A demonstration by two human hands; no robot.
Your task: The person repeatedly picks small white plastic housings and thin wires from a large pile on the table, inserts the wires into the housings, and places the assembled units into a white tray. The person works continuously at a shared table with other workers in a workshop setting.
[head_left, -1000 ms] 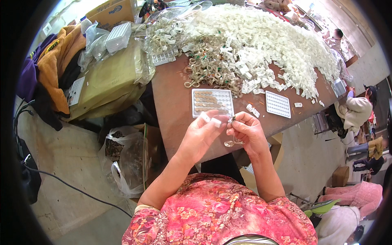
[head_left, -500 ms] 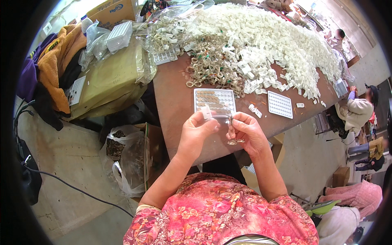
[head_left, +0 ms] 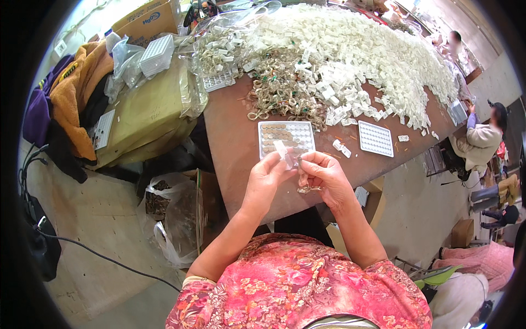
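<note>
My left hand (head_left: 262, 185) pinches a small white plastic piece (head_left: 281, 148) with a clear part on it. Close beside it, my right hand (head_left: 332, 180) is closed on a small coiled cord (head_left: 303, 180), whose loops hang below the fingers. The two held things nearly meet between my fingertips; whether they touch I cannot tell. Just beyond my hands lies a white tray (head_left: 301, 130) with rows of round pockets, several filled with tan discs. Farther right, a second white pocketed tray (head_left: 376, 139) rests on the brown table (head_left: 233, 126).
Coiled cords (head_left: 285, 88) lie heaped beyond the tray, beside a large pile of white plastic pieces (head_left: 378, 66). At left are a wrapped yellowish bundle (head_left: 148, 109), stacked trays (head_left: 157, 55) and a plastic bag (head_left: 178, 219). Another person (head_left: 482, 137) sits at the far right.
Both hands have shifted slightly left and come closer together. The gap between the white piece and the cord has narrowed, and both stay held.
</note>
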